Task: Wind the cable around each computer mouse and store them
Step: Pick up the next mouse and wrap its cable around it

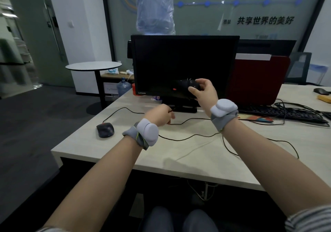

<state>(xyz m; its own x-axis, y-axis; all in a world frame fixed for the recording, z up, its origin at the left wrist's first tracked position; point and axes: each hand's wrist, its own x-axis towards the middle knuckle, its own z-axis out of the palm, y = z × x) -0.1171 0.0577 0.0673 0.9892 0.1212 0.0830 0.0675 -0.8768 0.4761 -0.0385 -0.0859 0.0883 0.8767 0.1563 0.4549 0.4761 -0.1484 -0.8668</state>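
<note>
My right hand (204, 91) holds a black mouse (186, 86) up in front of the dark monitor, with a few turns of cable around it. Lower and to the left, my left hand (159, 115) pinches that mouse's thin black cable (189, 138), which trails in loose curves across the pale desk (179, 156). A second black mouse (105, 129) rests on the desk near the left edge, its cable (123, 109) running back toward the monitor base.
A black monitor (184, 63) stands at the desk's back. A black keyboard (279, 113) with tangled cables lies at right, behind it a red divider (258, 79). Another mouse (321, 91) sits far right. A round side table (93, 65) stands beyond the left edge.
</note>
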